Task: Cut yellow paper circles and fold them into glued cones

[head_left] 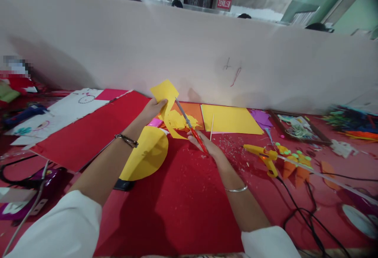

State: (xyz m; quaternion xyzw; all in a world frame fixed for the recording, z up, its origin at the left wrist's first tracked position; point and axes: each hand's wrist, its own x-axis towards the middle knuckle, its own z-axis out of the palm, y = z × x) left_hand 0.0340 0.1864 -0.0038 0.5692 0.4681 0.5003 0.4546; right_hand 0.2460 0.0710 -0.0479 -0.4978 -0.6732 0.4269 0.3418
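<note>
My left hand [153,109] pinches a piece of yellow paper [165,90], from which a cut strip curls down toward the table. In my right hand [203,143] is a pair of scissors [191,129] with red handles, its blades pointing up and left at the paper's right edge. Whether the blades are parted is hard to see. Yellow scraps [183,121] lie on an orange sheet [196,110] behind the scissors. Below my left wrist rests a large rounded yellow piece [147,155], with a dark object [124,185] partly under it.
A yellow glue gun [265,156] with a black cord lies at right, near orange carrot-like pieces [298,167]. Behind stand yellow sheets [230,119] and a framed tray [299,127]. A red board [91,132] and purple device [47,183] are left. A pale partition [189,49] closes the back.
</note>
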